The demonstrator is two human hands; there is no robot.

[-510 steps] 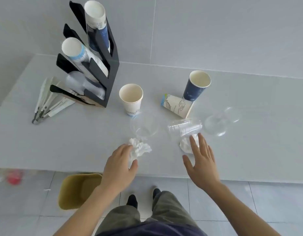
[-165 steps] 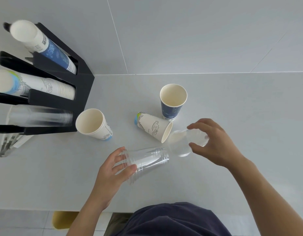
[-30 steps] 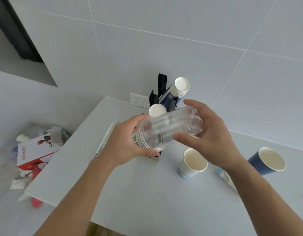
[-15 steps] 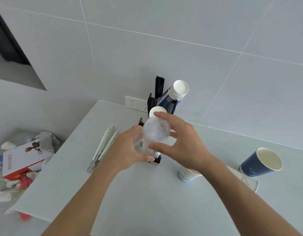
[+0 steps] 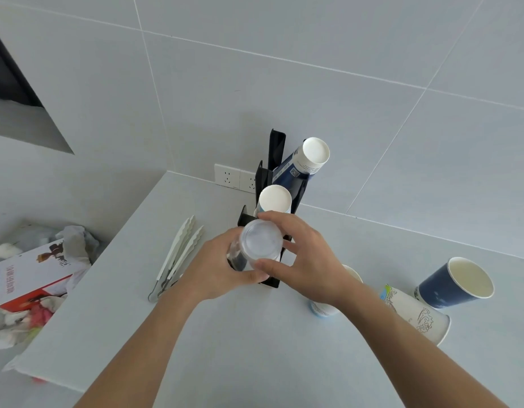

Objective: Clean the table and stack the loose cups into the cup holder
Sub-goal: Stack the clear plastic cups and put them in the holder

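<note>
Half a second on, both hands have dropped lower with the stack of clear plastic cups (image 5: 256, 248), and its closed end now faces us squarely at the mouth of the bottom slot of the black tiered cup holder (image 5: 277, 148); a second ago that stack was held sideways, well above the surface. The left hand (image 5: 216, 269) wraps the stack from the left, thumb running along its underside, fingers clenched around the clear wall. The right hand (image 5: 307, 260) grips from the other side: thumb under the near rim of the base, fingers (image 5: 279, 217) curled over the top. So the clear stack sits pinched between the two hands, right against the holder's front.

Above it, the white paper cup stack (image 5: 275, 198) fills the middle slot, and the blue-and-white paper cup stack (image 5: 309, 157) pokes from the top one.

Loose cups still wait on the pale grey surface (image 5: 254, 348): a white paper cup with a light-blue base (image 5: 324, 307) half hidden behind the right wrist, a white patterned paper cup lying on its side (image 5: 416, 313), and a dark blue paper cup (image 5: 455, 282) behind it, tipped open toward us. White plastic tongs (image 5: 178, 254) lie left of the holder. Off the surface's left edge, a heap of rubbish with a red-and-white box (image 5: 31, 269) sits on the floor.
</note>
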